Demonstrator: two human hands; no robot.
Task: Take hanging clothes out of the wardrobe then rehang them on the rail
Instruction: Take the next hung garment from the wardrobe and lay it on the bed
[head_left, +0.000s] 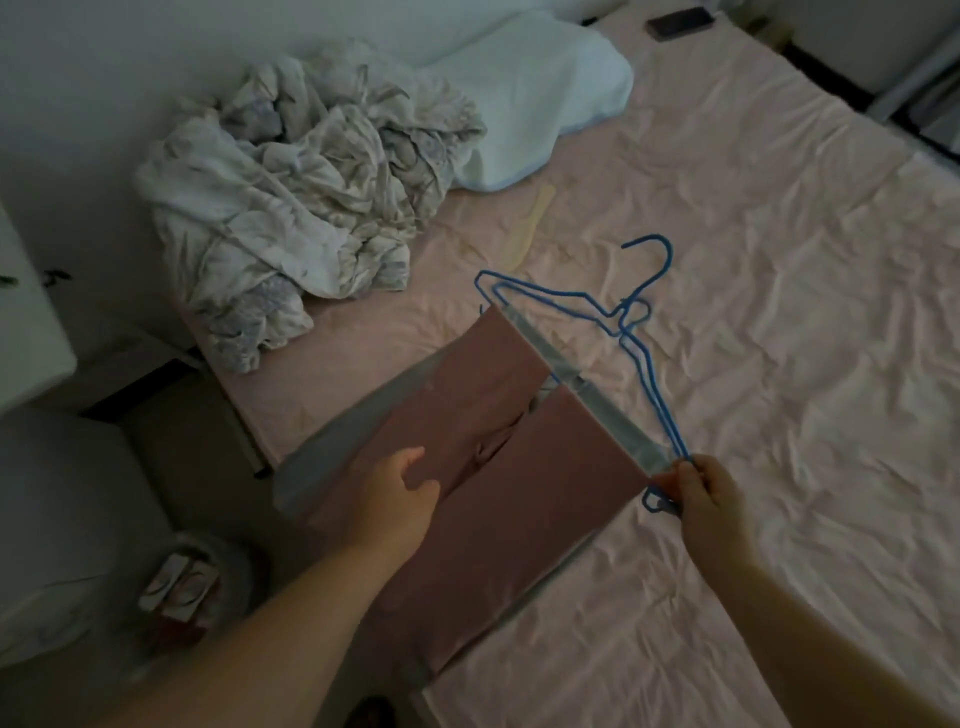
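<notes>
A dusty-pink garment with a grey waistband lies over the near corner of the bed and hangs down over the edge. Blue wire hangers, two or three together, lie along its waistband on the sheet, hooks pointing away from me. My right hand pinches the near ends of the hangers at the waistband's corner. My left hand grips the garment's fabric near its middle, thumb on top. No wardrobe or rail is in view.
The bed has a wrinkled pink sheet. A crumpled white blanket and a pale blue pillow lie at its far left. A dark phone rests at the far edge. A white cabinet and a bin stand on the left.
</notes>
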